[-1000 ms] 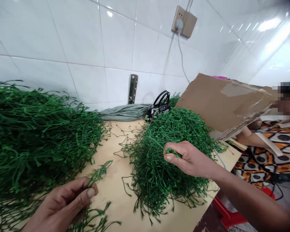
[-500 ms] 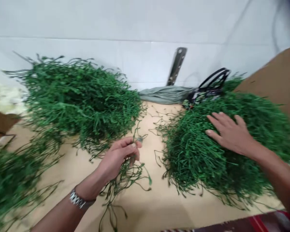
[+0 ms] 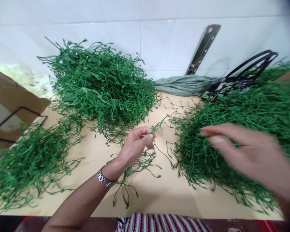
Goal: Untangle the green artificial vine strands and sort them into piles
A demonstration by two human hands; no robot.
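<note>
My left hand [image 3: 137,143], with a metal watch [image 3: 104,178] on the wrist, is closed in a pinch on a thin green stem [image 3: 162,121]. That stem looks like artificial greenery, and its tips point up to the right. Under this hand, several loose stems [image 3: 125,193] with small bud ends lie on the table [image 3: 169,199]. Over the front left part of the big right pile of green stems [image 3: 195,154] is my right hand [image 3: 246,154]. Motion blurs it; thumb and forefinger are near each other, and whether anything is between them cannot be made out.
Another large stem pile [image 3: 103,87] rests by the tiled wall, and a smaller one [image 3: 36,158] lies front left. Cardboard [image 3: 12,93], a black wire frame [image 3: 20,109] and pale flowers [image 3: 26,80] are left. Grey-green cloth [image 3: 183,84], a black-handled bag [image 3: 241,79] and a metal bracket [image 3: 204,48] are behind.
The view has shifted, bringing more of the left side and front edge in. My right hand has gone from lying spread on the right pile to raised and blurred. The left still pinches a stem.
</note>
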